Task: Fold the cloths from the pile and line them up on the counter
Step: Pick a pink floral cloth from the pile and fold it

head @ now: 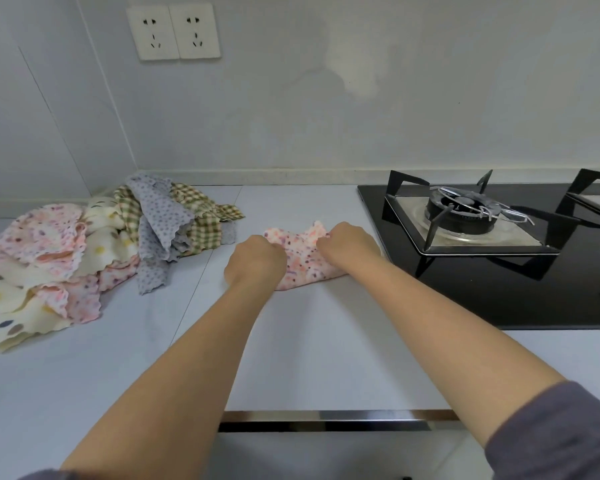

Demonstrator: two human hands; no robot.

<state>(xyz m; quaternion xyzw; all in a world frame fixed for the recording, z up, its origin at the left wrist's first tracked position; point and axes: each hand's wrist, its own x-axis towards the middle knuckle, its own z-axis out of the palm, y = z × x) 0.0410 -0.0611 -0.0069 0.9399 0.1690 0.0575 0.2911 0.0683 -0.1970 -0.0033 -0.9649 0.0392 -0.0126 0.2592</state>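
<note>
Head camera, your only view: both of your forearms reach forward over the pale counter (312,348), and both hands sit on one pink speckled cloth (303,259).

Your left hand (255,261) is at the cloth's left edge, with the fingers curled under and bunched into the fabric. Your right hand (349,245) is at the cloth's upper right, its fingers likewise curled down and pinching the cloth. The fingertips of both hands are hidden behind the knuckles. The two hands are close together, and a strip of cloth shows between them.

The cloth lies crumpled on the counter, not flat, and its far edge is ruffled up between your hands. It sits near the middle of the counter, just beside the left edge of the black hob (499,289) and well apart from the pile (84,258).

That pile is heaped at the left, near the corner of the wall. It holds pink floral cloths, a cream cloth with coloured dots, a green checked cloth and a grey spotted cloth, all tangled and overlapping.

On the hob, a burner (461,211) sits under a black pan support. Two white sockets (174,32) are on the wall above the pile. A grey sleeve (561,434) is pushed up your right arm.
</note>
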